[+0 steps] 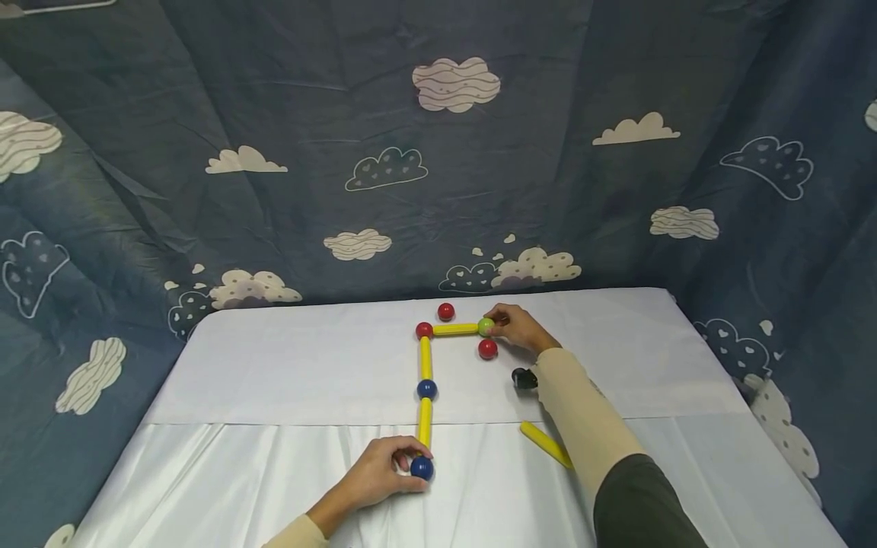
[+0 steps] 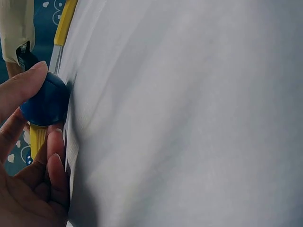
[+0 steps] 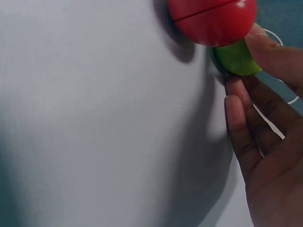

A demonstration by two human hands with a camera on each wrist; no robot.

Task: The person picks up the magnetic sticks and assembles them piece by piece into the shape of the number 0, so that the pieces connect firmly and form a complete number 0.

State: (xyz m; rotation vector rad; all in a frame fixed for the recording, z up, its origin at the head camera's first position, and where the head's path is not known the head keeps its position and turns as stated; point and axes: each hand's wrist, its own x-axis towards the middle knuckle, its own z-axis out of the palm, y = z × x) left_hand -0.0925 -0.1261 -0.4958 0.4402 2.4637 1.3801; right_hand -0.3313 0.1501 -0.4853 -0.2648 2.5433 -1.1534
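My left hand (image 1: 381, 472) pinches a blue ball (image 1: 422, 468) at the near end of a chain of yellow rods and balls. From it a yellow rod (image 1: 425, 423) runs to a second blue ball (image 1: 427, 389), and another rod (image 1: 426, 358) goes on to a red ball (image 1: 424, 330). There the chain turns right along a third rod (image 1: 455, 329), ending at a green ball (image 1: 486, 327). My right hand (image 1: 518, 326) grips that green ball between thumb and fingers. In the right wrist view, a loose red ball (image 3: 215, 19) overlaps the green one.
One loose red ball (image 1: 446, 311) lies behind the top rod, another (image 1: 488, 349) just in front of the green ball. A spare yellow rod (image 1: 545, 444) lies beside the right forearm. The white-covered table (image 1: 274, 365) meets a cloud-patterned curtain (image 1: 301, 198) behind.
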